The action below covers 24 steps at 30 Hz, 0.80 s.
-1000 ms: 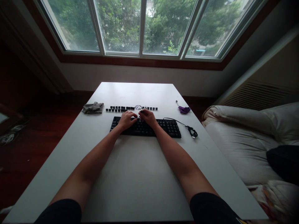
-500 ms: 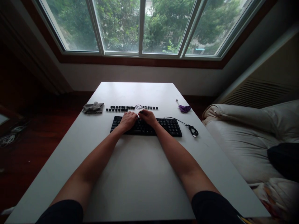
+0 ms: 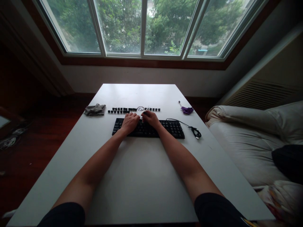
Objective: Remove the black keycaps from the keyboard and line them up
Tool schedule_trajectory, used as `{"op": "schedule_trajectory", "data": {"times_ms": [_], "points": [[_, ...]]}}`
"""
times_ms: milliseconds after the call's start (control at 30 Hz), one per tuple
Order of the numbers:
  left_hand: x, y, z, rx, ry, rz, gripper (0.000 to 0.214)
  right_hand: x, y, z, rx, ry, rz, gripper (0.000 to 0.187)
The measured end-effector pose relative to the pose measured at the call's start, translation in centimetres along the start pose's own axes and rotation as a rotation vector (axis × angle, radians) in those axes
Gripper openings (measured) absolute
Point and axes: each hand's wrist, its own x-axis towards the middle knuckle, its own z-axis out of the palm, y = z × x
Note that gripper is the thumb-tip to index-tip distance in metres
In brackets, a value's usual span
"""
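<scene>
A black keyboard (image 3: 170,128) lies across the middle of the white table (image 3: 132,176). My left hand (image 3: 129,122) rests on its keys with the fingers curled down. My right hand (image 3: 151,119) is closed on a thin wire key puller over the keyboard's upper row; its tip sticks out toward the far side. Behind the keyboard runs a row of loose black keycaps (image 3: 121,110), with a small round ring-like object (image 3: 140,108) in its middle.
A crumpled grey cloth (image 3: 95,109) lies at the far left of the table. A purple tool (image 3: 187,109) lies at the far right. The keyboard's cable and plug (image 3: 195,132) trail to the right. A white sofa (image 3: 251,138) stands beside the table.
Both hands stay over the keyboard's upper middle. My left hand has crept slightly toward the right hand; the view has barely shifted.
</scene>
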Motion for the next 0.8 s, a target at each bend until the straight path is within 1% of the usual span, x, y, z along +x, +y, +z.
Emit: {"op": "schedule_trajectory", "data": {"times_ms": [133,300,400,600,800], "points": [[0.17,-0.04,0.06,-0.105,0.021,-0.018,0.028,0.02,-0.14,-0.22,0.017,-0.012,-0.013,0.038],[0.34,-0.34,-0.03,-0.236,0.001,-0.058,0.022,-0.05,-0.66,-0.34,0.06,-0.019,0.006,0.04],[0.32,-0.36,-0.29,-0.282,-0.002,-0.065,0.021,-0.09,-0.77,-0.34,0.069,-0.026,-0.004,0.039],[0.21,0.13,-0.49,-0.219,-0.009,-0.089,0.023,-0.02,-0.45,-0.31,0.063,-0.039,0.006,0.041],[0.22,0.02,-0.21,-0.164,-0.042,-0.067,0.029,-0.02,-0.54,-0.42,0.075,-0.057,-0.002,0.041]]}}
